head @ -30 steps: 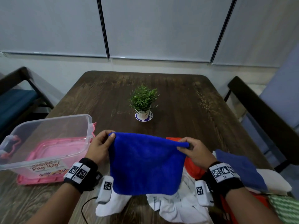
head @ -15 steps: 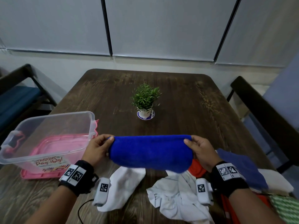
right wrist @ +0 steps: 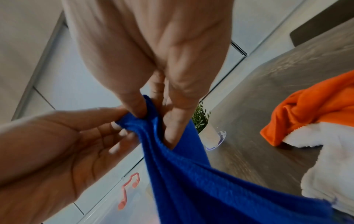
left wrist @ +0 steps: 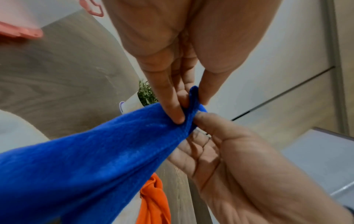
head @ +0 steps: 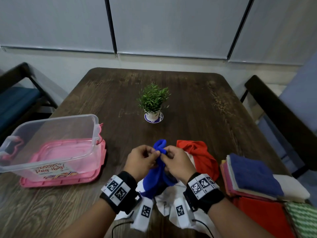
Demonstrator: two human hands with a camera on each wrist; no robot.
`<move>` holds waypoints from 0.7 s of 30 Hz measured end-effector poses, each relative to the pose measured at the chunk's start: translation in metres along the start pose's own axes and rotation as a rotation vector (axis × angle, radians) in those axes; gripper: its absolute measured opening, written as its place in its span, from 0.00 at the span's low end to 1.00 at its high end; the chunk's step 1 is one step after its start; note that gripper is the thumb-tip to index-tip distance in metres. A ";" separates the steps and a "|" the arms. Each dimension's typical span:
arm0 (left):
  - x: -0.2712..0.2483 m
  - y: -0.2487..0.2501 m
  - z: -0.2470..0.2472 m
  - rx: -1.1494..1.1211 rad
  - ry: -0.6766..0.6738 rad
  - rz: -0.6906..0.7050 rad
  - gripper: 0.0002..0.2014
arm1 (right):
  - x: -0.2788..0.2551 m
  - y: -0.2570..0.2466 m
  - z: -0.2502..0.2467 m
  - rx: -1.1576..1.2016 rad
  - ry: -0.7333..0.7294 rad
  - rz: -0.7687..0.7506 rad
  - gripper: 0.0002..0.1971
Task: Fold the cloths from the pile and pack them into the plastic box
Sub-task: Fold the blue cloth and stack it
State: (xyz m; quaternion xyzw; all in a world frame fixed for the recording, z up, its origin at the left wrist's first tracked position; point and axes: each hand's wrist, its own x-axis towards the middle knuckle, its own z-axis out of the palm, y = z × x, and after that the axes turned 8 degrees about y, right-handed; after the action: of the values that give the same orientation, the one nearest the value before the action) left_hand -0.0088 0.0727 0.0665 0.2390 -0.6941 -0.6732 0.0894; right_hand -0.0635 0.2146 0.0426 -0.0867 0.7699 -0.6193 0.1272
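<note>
My left hand [head: 157,152] and right hand [head: 163,154] meet above the table's near middle, each pinching top corners of the bright blue cloth [head: 154,179], which hangs doubled between my wrists. In the left wrist view, the left hand [left wrist: 191,109] nips the blue cloth [left wrist: 95,159] between thumb and fingers. In the right wrist view, the right hand [right wrist: 153,125] grips the same bunched edge of the cloth [right wrist: 191,174]. The clear plastic box [head: 56,118] stands open at the left on its pink lid [head: 63,179]. An orange cloth [head: 197,155] and a white cloth [head: 164,203] lie under my hands.
A stack of cloths [head: 253,176] with a dark blue one on top sits at the right, beside red and green-patterned fabric. A small potted plant [head: 152,103] stands mid-table. Dark chairs flank the wooden table [head: 197,100] on both sides.
My hands were apart, holding the blue cloth stretched wide. They have come together, so its two ends meet and it now hangs folded in half.
</note>
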 end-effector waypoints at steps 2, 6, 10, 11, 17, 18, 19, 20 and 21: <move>0.001 0.002 0.000 0.029 -0.010 0.046 0.03 | 0.000 -0.006 -0.001 0.017 -0.036 -0.015 0.05; 0.000 0.008 -0.005 0.035 -0.138 0.085 0.15 | 0.001 -0.012 -0.013 0.026 -0.090 -0.046 0.13; 0.025 0.004 -0.026 0.481 -0.009 0.504 0.24 | 0.011 -0.019 -0.034 -0.022 -0.163 -0.088 0.10; 0.033 0.004 -0.032 0.586 -0.027 0.537 0.30 | 0.013 -0.022 -0.040 -0.014 -0.201 -0.077 0.10; 0.061 0.007 -0.043 0.437 -0.463 0.190 0.12 | 0.028 -0.029 -0.061 -0.100 -0.233 -0.088 0.09; 0.064 0.005 -0.042 0.429 -0.414 0.233 0.12 | 0.031 -0.027 -0.062 -0.105 -0.197 -0.096 0.09; 0.067 0.002 -0.042 0.412 -0.343 0.284 0.11 | 0.033 -0.025 -0.064 -0.087 -0.162 -0.104 0.10; 0.067 0.002 -0.040 0.363 -0.282 0.325 0.11 | 0.034 -0.022 -0.066 -0.047 -0.132 -0.113 0.10; 0.063 0.004 -0.037 0.288 -0.250 0.356 0.11 | 0.035 -0.020 -0.067 -0.002 -0.113 -0.127 0.10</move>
State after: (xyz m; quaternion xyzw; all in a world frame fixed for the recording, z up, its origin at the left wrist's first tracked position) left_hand -0.0481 0.0108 0.0607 0.0384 -0.8196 -0.5652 0.0851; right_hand -0.1173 0.2627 0.0730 -0.1701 0.7550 -0.6196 0.1308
